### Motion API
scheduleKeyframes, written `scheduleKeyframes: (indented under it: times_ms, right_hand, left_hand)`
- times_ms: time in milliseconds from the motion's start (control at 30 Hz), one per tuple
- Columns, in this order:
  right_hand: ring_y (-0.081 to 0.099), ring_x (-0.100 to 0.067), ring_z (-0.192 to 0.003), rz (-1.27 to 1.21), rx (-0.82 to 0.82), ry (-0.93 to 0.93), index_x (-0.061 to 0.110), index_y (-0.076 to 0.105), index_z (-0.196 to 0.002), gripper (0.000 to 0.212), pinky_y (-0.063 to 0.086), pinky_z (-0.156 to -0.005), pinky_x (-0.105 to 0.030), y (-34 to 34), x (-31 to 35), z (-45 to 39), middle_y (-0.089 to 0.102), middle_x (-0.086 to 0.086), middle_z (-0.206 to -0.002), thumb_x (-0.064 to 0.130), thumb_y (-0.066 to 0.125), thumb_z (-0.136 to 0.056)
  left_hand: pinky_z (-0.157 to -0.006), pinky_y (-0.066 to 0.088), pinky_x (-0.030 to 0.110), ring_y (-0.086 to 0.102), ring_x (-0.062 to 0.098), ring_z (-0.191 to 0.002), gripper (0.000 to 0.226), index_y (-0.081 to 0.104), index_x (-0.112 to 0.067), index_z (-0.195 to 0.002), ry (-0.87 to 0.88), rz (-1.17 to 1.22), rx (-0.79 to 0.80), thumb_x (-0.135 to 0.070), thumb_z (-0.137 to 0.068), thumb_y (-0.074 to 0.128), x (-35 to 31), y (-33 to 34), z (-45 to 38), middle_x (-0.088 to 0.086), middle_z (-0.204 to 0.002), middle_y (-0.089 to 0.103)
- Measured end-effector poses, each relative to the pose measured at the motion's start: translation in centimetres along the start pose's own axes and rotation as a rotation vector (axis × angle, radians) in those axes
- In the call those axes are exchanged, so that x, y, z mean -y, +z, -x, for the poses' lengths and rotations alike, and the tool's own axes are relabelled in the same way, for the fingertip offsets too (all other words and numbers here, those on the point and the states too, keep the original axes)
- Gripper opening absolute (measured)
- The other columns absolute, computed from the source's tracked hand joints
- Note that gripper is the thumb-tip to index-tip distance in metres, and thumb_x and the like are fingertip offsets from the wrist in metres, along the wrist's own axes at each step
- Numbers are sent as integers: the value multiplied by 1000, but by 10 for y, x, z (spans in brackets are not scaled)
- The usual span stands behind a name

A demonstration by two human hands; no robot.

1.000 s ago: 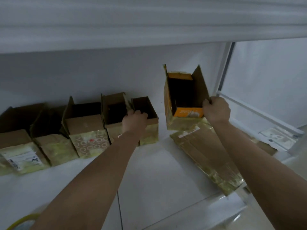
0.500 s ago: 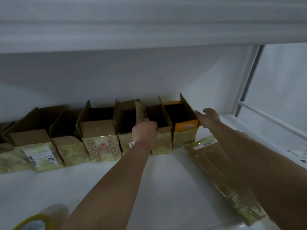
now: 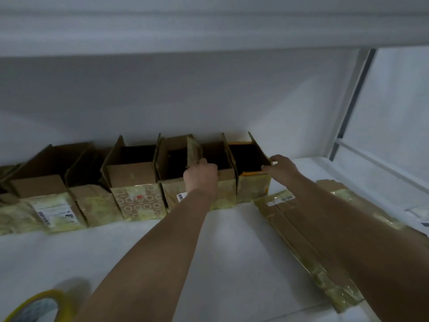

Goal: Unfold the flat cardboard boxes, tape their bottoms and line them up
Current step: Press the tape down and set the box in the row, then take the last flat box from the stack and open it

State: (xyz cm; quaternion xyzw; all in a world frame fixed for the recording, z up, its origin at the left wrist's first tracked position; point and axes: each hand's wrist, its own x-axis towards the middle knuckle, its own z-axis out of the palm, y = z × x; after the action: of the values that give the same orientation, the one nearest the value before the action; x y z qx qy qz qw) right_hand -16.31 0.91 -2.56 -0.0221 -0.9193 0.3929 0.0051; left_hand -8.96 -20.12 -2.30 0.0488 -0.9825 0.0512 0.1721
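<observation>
Several open cardboard boxes stand in a row against the white wall. The rightmost one, an orange-rimmed box (image 3: 253, 185), sits at the row's right end. My right hand (image 3: 282, 165) rests on its right front corner with fingers stretched out. My left hand (image 3: 200, 177) grips the front rim of the neighbouring box (image 3: 224, 194), beside an upright flap (image 3: 192, 152). A flat, folded cardboard box (image 3: 301, 228) with yellowish tape lies on the floor to the right, partly under my right forearm.
A roll of yellow tape (image 3: 39, 305) lies at the bottom left on the white floor (image 3: 232, 263). A window frame (image 3: 352, 101) rises at the right, and papers (image 3: 420, 214) lie at the right edge. A barcode-labelled box (image 3: 55, 210) stands far left.
My right hand lowered the orange-rimmed box from the air into the row's right end and has loosened on its corner. My left hand stayed on the neighbouring box's rim.
</observation>
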Motion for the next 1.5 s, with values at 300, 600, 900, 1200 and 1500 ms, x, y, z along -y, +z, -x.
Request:
scheduleKeyframes:
  times_ms: [300, 600, 900, 1200, 1500]
  right_hand:
    - [56, -22, -112, 55, -82, 34, 18, 51, -136, 53, 41, -79, -22, -17, -26, 32, 59, -5, -130, 40, 65, -90]
    - [57, -27, -115, 335, -160, -97, 14, 48, -138, 45, 46, -94, -34, -34, -45, 86, 65, -12, -121, 27, 56, -96]
    - [42, -32, -128, 597, -165, 63, 13, 47, -137, 47, 45, -95, -43, -66, -111, 128, 60, -12, -128, 29, 54, -94]
    - [41, -35, -128, 620, -218, 169, 16, 47, -139, 50, 39, -98, -42, -82, -171, 154, 56, -11, -137, 33, 55, -93]
    - [39, -33, -132, 606, -195, 196, 16, 48, -138, 48, 36, -103, -43, -79, -181, 147, 56, -9, -137, 34, 54, -95]
  left_hand:
    - [-57, 42, 29, 53, 20, -71, 15, 69, -20, -99, 38, -68, 72, -17, -98, 54, 8, -7, -18, 0, -78, 47]
    - [-65, 43, 31, 57, 25, -98, 24, 64, -21, -113, 195, 66, -73, -33, -99, 48, 8, -39, -4, 4, -109, 57]
    - [-76, 47, 36, 55, 21, -113, 32, 59, -25, -125, 527, 291, 97, -38, -101, 43, -103, -21, 50, 1, -130, 53]
    - [-111, 31, 50, 19, 34, -144, 69, 24, -21, -152, 577, 383, 522, -54, -96, 46, -200, 24, 97, 10, -158, 22]
    - [-116, 12, 60, -7, 30, -150, 76, 21, -43, -151, 690, 349, 798, -59, -87, 58, -157, 51, 106, -9, -164, 0]
